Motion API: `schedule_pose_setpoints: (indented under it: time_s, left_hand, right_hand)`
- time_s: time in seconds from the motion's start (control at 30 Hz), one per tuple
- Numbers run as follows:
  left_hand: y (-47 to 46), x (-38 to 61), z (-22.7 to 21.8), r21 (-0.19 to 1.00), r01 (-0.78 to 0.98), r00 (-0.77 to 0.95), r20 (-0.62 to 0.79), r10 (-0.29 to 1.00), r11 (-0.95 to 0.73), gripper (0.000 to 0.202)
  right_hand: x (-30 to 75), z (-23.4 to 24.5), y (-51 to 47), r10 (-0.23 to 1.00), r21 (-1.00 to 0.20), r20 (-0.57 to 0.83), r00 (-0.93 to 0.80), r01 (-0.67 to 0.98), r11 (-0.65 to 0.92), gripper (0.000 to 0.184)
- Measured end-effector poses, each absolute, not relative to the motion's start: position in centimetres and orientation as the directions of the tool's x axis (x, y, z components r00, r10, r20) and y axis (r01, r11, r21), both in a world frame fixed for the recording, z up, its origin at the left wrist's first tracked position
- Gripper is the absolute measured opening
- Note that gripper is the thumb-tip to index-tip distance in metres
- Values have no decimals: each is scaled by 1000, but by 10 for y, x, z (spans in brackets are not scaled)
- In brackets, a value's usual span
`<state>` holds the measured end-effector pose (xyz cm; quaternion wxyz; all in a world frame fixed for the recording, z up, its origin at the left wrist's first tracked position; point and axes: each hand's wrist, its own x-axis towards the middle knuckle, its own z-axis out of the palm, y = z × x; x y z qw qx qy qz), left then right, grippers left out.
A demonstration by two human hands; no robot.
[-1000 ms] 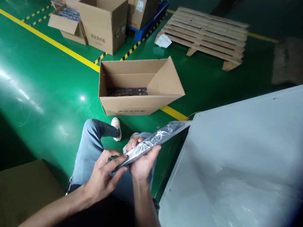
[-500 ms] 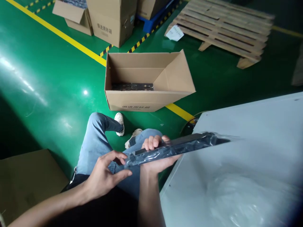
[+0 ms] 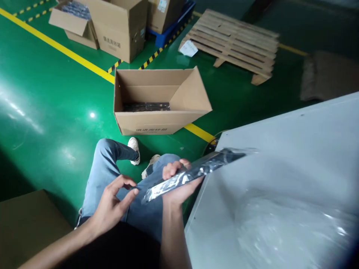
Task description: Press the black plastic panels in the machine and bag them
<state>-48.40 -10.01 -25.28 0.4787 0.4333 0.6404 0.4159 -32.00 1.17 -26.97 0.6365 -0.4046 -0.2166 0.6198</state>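
Observation:
A long, flat dark part in a clear plastic bag lies slantwise over my lap, its far end higher and to the right. My right hand is wrapped round its middle, fingers over the top and palm underneath. Just left of the bag's near end is my left hand, with its fingers curved and a small gap showing between thumb and fingertips. It seems to be off the bag, though thin clear film there would be hard to see.
An open carton with dark flat parts inside stands on the green floor ahead. A white work surface at right carries crumpled clear plastic. Beyond are a wooden pallet and more cartons. Another brown box is at lower left.
My left hand has drawn back left from the end of the bagged part. The part, in my right hand, has tilted more steeply. The view has shifted to the right.

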Motion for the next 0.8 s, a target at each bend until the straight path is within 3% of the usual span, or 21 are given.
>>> schedule_pose_setpoints:
  time_s: [0.1,0.17,0.27,0.37,0.53,0.63,0.8]
  left_hand:
    - [-89,-480,-263,939,-17,-69,-344,937,344,50]
    - [-81,-475,-265,938,-116,88,-319,944,328,67]
    - [-74,-471,-260,952,-117,225,-253,941,283,79]
    - [-74,-474,-249,966,-45,193,-243,951,256,70]
    - [-77,-482,-236,986,-20,172,-158,972,164,63]
    - [-77,-484,-231,981,-53,186,-174,967,187,62]
    - [-74,-486,-224,980,-92,226,-152,962,177,57]
  right_hand:
    - [-334,-271,-6,965,-810,-263,13,-546,-214,43]
    - [-342,-277,-19,970,-869,-242,-19,-440,-225,43]
    - [-344,-288,-34,969,-946,-248,23,-222,-237,50]
    - [-339,-291,-37,954,-948,-301,21,-115,-296,51]
    - [-340,-274,-26,976,-924,-220,10,-324,-205,45]
    - [-342,-267,-24,985,-924,-172,32,-351,-150,40]
    - [-339,-268,-30,998,-978,-63,-10,-197,-63,36]
